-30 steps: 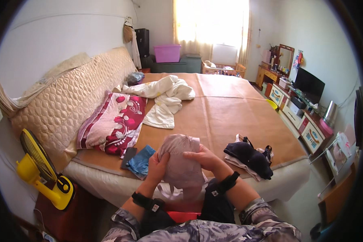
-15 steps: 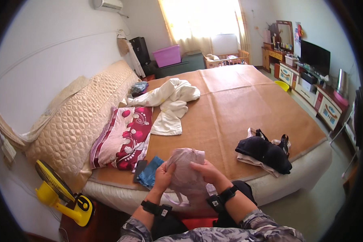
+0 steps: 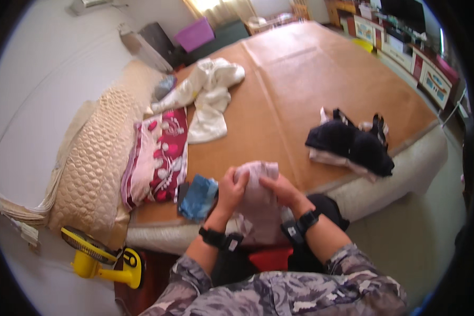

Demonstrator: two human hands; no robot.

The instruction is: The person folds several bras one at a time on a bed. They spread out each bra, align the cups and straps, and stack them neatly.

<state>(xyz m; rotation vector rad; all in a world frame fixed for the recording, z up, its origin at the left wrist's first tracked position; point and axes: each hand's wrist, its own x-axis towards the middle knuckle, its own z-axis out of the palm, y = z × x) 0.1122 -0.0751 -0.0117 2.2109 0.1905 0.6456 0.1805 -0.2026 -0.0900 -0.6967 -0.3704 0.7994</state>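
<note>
Grasping pink cloth [image 3: 260,197] by both sides of its upper part, with left hand [image 3: 233,188] and right hand [image 3: 283,190]. Held over near edge of bed [image 3: 300,105], hanging lengthwise from grip away from bed, about equally near either hand.

Bed [image 3: 342,79] with pillow [image 3: 158,163], cloths [image 3: 209,100], bras [image 3: 350,141]

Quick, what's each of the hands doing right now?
Left hand: closed, gripping the left edge of the pale pink garment.
Right hand: closed, gripping the same garment's right edge.
</note>
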